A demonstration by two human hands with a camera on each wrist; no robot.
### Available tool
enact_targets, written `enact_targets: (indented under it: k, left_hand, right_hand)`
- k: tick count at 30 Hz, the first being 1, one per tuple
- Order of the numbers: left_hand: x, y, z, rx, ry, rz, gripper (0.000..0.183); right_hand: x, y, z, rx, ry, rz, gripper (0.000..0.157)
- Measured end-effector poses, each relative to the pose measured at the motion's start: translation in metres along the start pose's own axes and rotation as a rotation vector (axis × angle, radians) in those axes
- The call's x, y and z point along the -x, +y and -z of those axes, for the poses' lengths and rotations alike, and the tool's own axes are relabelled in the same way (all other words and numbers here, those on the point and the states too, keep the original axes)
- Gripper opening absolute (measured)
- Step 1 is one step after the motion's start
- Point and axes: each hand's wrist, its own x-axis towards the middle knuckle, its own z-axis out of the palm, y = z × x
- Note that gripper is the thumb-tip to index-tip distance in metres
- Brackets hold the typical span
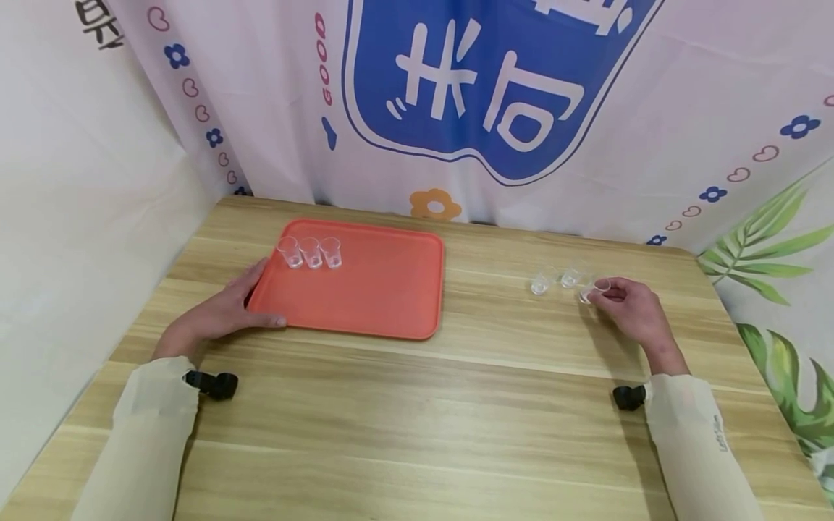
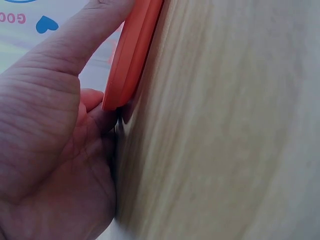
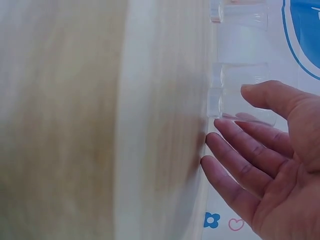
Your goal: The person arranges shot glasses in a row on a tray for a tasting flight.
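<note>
My left hand (image 1: pixel 224 307) holds the near left corner of a red tray (image 1: pixel 365 289), thumb along the front rim and fingers at the left side. In the left wrist view, the tray's edge (image 2: pixel 127 65) runs between thumb and fingers. Three clear shot glasses (image 1: pixel 311 253) stand in a row at the tray's back left. Over at the right, my right hand (image 1: pixel 632 307) pinches a shot glass (image 3: pixel 240 105) between thumb and fingers, its base at the tabletop. Two more glasses, one nearer (image 1: pixel 539 284) and one farther back (image 1: pixel 570 278), stand just left of it.
The wooden table (image 1: pixel 417 420) ends at the back against a printed curtain (image 1: pixel 274 108). Pale cloth (image 1: pixel 78 217) hangs along the left side, and leaf-patterned cloth (image 1: pixel 769 246) borders the right. Bare tray surface lies right of the row of glasses.
</note>
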Motion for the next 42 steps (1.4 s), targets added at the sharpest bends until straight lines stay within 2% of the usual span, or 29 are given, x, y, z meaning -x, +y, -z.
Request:
enact_targets:
  k: [7, 15, 19, 35, 42]
  left_hand:
    - [0.001, -0.003, -0.001, 0.002, 0.004, 0.005, 0.122]
    - [0.000, -0.006, -0.002, 0.011, 0.005, -0.007, 0.121]
    - [0.000, -0.005, -0.001, 0.011, 0.007, -0.021, 0.121]
    - [-0.003, -0.003, -0.001, 0.003, 0.005, -0.003, 0.122]
    - [-0.002, -0.001, -0.001, 0.011, 0.002, -0.001, 0.122]
  right_hand:
    - [0.002, 0.002, 0.001, 0.008, 0.007, 0.026, 0.040]
    - [0.009, -0.002, 0.006, -0.015, -0.031, -0.031, 0.046]
    - [0.013, -0.007, 0.006, -0.022, -0.031, -0.033, 0.046]
    - [0.026, -0.039, 0.006, -0.023, 0.020, 0.128, 0.037]
    - [0.030, -0.056, 0.000, -0.046, 0.013, 0.207, 0.030]
